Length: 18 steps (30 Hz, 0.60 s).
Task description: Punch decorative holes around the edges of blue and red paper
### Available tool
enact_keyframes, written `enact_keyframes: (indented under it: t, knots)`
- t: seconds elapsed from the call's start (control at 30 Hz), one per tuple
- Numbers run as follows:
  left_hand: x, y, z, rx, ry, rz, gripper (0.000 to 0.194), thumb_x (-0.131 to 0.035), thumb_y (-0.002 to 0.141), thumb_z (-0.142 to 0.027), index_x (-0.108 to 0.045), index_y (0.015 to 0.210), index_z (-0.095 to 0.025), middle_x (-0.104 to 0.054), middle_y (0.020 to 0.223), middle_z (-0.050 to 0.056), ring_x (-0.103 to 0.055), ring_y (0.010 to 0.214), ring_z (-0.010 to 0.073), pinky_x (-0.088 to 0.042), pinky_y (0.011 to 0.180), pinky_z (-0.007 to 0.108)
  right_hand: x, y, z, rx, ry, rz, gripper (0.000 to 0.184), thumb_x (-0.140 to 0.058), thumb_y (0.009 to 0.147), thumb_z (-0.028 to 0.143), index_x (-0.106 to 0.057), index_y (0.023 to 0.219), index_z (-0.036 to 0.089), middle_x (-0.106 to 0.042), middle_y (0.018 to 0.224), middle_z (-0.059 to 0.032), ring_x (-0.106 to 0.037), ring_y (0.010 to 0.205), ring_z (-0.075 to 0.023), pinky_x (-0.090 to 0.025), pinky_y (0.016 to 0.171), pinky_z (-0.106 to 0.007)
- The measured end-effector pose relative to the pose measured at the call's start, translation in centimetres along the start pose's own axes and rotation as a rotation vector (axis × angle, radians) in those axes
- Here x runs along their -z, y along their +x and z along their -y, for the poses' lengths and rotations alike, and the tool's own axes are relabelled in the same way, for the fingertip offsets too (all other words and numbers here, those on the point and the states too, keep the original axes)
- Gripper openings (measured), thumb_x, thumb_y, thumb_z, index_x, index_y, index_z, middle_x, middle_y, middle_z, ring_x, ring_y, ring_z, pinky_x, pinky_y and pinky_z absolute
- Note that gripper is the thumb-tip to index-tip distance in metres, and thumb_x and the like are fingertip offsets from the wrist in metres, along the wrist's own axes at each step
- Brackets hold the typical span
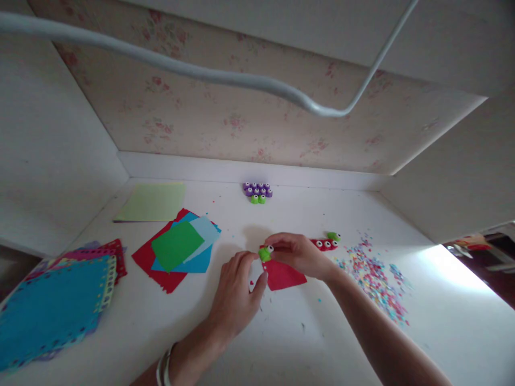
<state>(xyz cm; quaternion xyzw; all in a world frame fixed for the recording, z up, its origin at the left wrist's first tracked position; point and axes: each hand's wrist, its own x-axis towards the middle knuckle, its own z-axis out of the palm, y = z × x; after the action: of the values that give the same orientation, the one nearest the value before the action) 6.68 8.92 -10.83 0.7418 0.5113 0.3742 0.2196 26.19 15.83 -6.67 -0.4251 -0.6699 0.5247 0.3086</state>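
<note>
Fingers (pixel 280 237) of the right hand (pixel 300 256) pinch a green punch (pixel 264 254) at the red sheet's (pixel 284 276) far left corner. The left hand (pixel 240 292), thumb and fingers spread, is just beside it.

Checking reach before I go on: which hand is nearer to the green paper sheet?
Left. The left hand is to the right of the green paper sheet; the right hand is farther right, beyond the left one.
</note>
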Motion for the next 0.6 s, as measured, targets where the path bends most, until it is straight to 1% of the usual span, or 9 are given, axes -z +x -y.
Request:
enact_keyframes:
  t: [0.1, 0.2, 0.27, 0.37, 0.43, 0.5, 0.53, 0.6]
  knots:
    - [0.1, -0.1, -0.1, -0.017, 0.029, 0.025, 0.039, -0.065, 0.088, -0.022, -0.049, 0.124, -0.020, -0.060, 0.121, 0.011, -0.057, 0.113, 0.0278, -0.048, 0.094, 0.046, -1.9, -1.9, -0.5, 0.020, -0.034, 0.044, 0.024, -0.065, 0.082, 0.018, -0.073, 0.103, 0.024, -0.075, 0.103, -0.0026, -0.073, 0.096, -0.0201, -0.060, 0.089, -0.038]
    - [-0.1, -0.1, 0.0, -0.032, 0.110, 0.065, 0.037, -0.064, 0.089, -0.018, -0.051, 0.123, -0.020, -0.064, 0.116, 0.009, -0.059, 0.107, 0.0287, -0.049, 0.091, 0.049, -2.6, -2.8, -0.8, 0.055, -0.128, 0.022, 0.029, -0.063, 0.083, 0.016, -0.072, 0.109, 0.026, -0.074, 0.108, -0.0030, -0.072, 0.098, -0.0206, -0.060, 0.090, -0.039]
    - [-0.2, -0.2, 0.2, -0.048, 0.146, 0.086, 0.031, -0.062, 0.091, -0.019, -0.055, 0.121, -0.020, -0.066, 0.112, 0.008, -0.060, 0.103, 0.0282, -0.049, 0.091, 0.049, -2.2, -3.5, -0.9, 0.089, -0.266, -0.057, 0.034, -0.064, 0.085, 0.019, -0.069, 0.117, 0.027, -0.072, 0.117, -0.0047, -0.069, 0.106, -0.0224, -0.057, 0.096, -0.042]
    - [-0.2, -0.3, 0.5, -0.072, 0.151, 0.100, 0.024, -0.060, 0.093, -0.020, -0.059, 0.117, -0.022, -0.066, 0.112, 0.007, -0.061, 0.104, 0.0270, -0.049, 0.093, 0.048, -1.2, -4.9, -1.8, 0.145, -0.570, -0.245, 0.038, -0.061, 0.090, 0.024, -0.064, 0.127, 0.027, -0.066, 0.128, -0.0073, -0.062, 0.120, -0.0257, -0.050, 0.105, -0.048]
    - [-0.2, -0.3, 0.7, -0.072, 0.137, 0.087, 0.023, -0.059, 0.094, -0.021, -0.060, 0.117, -0.024, -0.066, 0.114, 0.007, -0.061, 0.105, 0.0261, -0.050, 0.094, 0.047, -0.8, -5.8, -2.8, 0.134, -0.763, -0.349, 0.040, -0.057, 0.093, 0.028, -0.061, 0.133, 0.022, -0.062, 0.134, -0.0119, -0.056, 0.127, -0.0297, -0.047, 0.108, -0.052]
    - [-0.2, -0.4, 0.8, -0.063, 0.122, 0.065, 0.024, -0.058, 0.095, -0.021, -0.059, 0.119, -0.024, -0.065, 0.114, 0.007, -0.061, 0.106, 0.0254, -0.050, 0.095, 0.046, -0.7, -6.6, -3.9, 0.095, -0.898, -0.392, 0.046, -0.056, 0.094, 0.033, -0.058, 0.136, 0.014, -0.058, 0.139, -0.0175, -0.050, 0.132, -0.0340, -0.045, 0.109, -0.056]
    - [-0.2, -0.4, 0.8, -0.055, 0.113, 0.056, 0.024, -0.058, 0.095, -0.021, -0.059, 0.119, -0.024, -0.065, 0.114, 0.007, -0.060, 0.106, 0.0250, -0.051, 0.096, 0.046, -0.7, -6.8, -4.4, 0.078, -0.931, -0.398, 0.047, -0.055, 0.095, 0.035, -0.058, 0.136, 0.012, -0.056, 0.141, -0.0189, -0.049, 0.133, -0.0350, -0.045, 0.109, -0.056]
    - [-0.2, -0.5, 0.9, -0.035, 0.087, 0.036, 0.024, -0.057, 0.096, -0.022, -0.058, 0.120, -0.023, -0.065, 0.114, 0.007, -0.061, 0.107, 0.0240, -0.052, 0.095, 0.044, -0.7, -7.0, -5.2, 0.071, -0.938, -0.406, 0.043, -0.052, 0.097, 0.034, -0.062, 0.132, 0.012, -0.058, 0.140, -0.0176, -0.051, 0.132, -0.0337, -0.047, 0.108, -0.054]
